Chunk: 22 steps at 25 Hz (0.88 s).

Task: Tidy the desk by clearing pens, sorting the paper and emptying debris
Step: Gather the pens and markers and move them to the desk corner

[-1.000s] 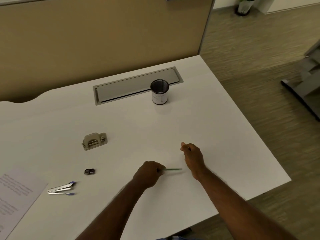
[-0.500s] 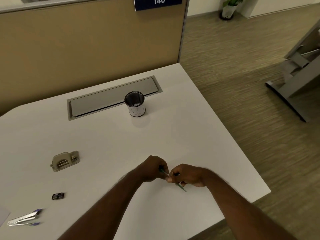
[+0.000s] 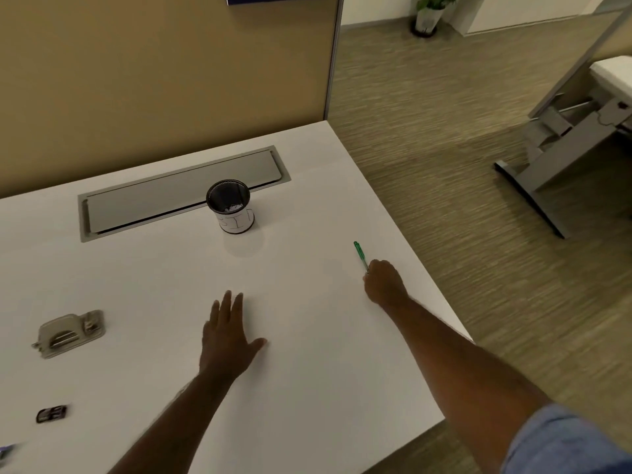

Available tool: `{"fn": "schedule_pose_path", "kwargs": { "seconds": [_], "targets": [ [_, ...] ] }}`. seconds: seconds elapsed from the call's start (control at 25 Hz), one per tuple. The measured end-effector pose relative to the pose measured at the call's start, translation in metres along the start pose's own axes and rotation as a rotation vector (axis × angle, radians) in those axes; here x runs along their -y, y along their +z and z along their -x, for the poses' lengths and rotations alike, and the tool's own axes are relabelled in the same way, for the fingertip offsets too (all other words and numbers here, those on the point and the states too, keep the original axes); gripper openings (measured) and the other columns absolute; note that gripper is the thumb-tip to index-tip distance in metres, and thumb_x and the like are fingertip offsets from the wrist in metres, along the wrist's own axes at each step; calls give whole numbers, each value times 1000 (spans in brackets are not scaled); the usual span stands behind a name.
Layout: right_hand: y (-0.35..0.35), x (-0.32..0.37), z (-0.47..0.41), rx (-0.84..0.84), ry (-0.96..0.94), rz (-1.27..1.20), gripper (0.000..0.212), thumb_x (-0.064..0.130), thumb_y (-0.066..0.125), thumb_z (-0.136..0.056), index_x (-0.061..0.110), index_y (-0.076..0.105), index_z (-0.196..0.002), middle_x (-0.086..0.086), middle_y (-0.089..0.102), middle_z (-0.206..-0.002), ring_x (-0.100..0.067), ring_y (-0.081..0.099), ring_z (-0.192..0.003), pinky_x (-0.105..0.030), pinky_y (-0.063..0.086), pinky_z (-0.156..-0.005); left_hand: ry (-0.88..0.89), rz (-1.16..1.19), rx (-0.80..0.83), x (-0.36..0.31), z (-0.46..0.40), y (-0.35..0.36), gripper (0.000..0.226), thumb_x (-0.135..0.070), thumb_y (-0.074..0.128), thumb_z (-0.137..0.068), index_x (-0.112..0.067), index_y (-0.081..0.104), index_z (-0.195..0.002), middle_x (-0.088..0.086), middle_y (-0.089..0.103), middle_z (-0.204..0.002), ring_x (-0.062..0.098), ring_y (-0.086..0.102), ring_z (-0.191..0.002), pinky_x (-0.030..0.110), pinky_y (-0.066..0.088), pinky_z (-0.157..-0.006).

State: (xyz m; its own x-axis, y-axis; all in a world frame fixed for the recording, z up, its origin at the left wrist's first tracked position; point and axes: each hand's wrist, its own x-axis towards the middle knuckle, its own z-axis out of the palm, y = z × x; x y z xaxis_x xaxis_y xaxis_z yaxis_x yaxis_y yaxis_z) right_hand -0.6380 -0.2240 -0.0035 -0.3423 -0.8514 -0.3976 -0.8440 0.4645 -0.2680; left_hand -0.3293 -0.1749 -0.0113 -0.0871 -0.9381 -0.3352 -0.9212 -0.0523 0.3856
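white desk (image 3: 307,388), one: left hand (image 3: 227,336) lies flat on it, fingers spread and holding nothing, likely bracing. right hand (image 3: 384,282) pinches one green pen (image 3: 359,254) near the right edge, tip up, probably bound for the one mesh cup (image 3: 228,204). one hole punch (image 3: 70,333), one black clip (image 3: 51,414) lie left.

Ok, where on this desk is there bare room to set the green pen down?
Bare desk lies between the left hand and the right hand, whose grip holds the green pen. More lies between the mesh cup and the right edge. The near-left is crowded: hole punch, small black clip.
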Motion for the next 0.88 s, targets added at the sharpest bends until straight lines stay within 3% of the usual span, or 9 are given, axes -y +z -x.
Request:
{"fn": "schedule_pose_path", "kwargs": {
  "seconds": [0.16,0.52,0.88],
  "targets": [
    [2,-14,-18,-73,-9,38,20,13,51,-90,1,53,-106,-19,57,-112,-34,56,-106,-38,46,-89,-68,-85,125,19,0,10,115,-57,70,-73,-19,-7,-151,4,-18,-159,30,-17,-146,52,8,-117],
    [-4,-23,-30,-124,-22,-30,17,11,58,-85,5,57,-101,-17,53,-108,-33,55,-100,-39,48,-83,-61,-6,158,29,4,14,117,-57,72,-71,-21,-4,-151,4,-18,-159,29,-15,-146,49,10,-118],
    [-2,-30,-21,-123,38,-85,35,13,59,-85,9,54,-119,-16,49,-118,-32,55,-105,-38,50,-85,-46,-28,151,30,10,15,110,-59,66,-76,-23,-6,-151,2,-19,-159,27,-14,-147,48,9,-119]
  ]
}}
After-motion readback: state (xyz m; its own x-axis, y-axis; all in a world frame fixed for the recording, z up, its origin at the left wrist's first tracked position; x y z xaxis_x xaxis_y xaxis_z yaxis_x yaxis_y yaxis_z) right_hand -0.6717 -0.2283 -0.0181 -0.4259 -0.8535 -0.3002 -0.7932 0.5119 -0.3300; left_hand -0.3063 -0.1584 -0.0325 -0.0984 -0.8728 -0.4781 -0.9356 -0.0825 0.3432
